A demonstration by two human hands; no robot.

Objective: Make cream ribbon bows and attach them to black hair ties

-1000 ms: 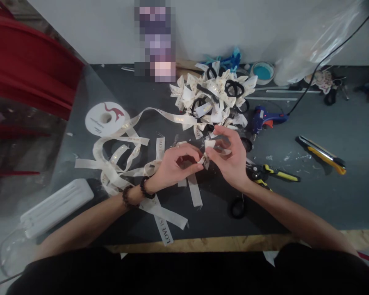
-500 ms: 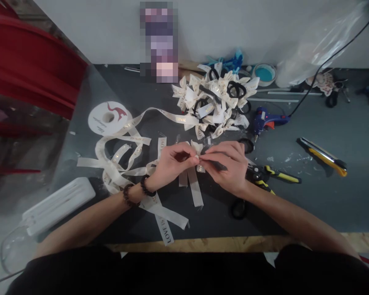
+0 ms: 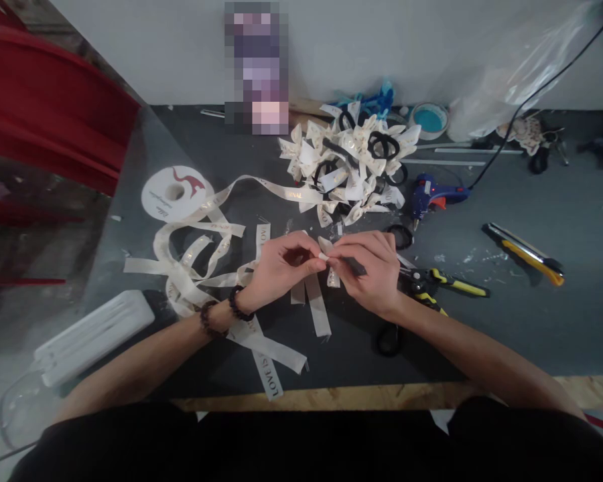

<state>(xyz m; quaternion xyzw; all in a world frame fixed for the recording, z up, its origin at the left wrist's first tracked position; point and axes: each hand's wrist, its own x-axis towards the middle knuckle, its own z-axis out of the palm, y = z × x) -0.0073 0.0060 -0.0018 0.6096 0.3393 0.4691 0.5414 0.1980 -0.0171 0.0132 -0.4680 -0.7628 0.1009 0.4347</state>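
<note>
A small white ribbon piece is pinched between my two hands at the middle of the table, its loose ends sticking out above and below the fingertips. My left hand grips it with thumb and forefinger. From the other side my right hand pinches the same piece, its fingers curled. Beneath and beside the left wrist lie cut ribbon strips with printed lettering. A long ribbon winds from the white spool. Behind the hands sits a pile of ribbon bows with black bands among them.
To the right lie a blue glue gun with a cord, yellow-black pliers, scissors and a yellow cutter. A blue-filled tub stands at the back. A white power strip lies at left, near a red chair.
Both hands stay together on the ribbon piece, which has turned slightly between the fingertips. The whole view has shifted a little to the left.
</note>
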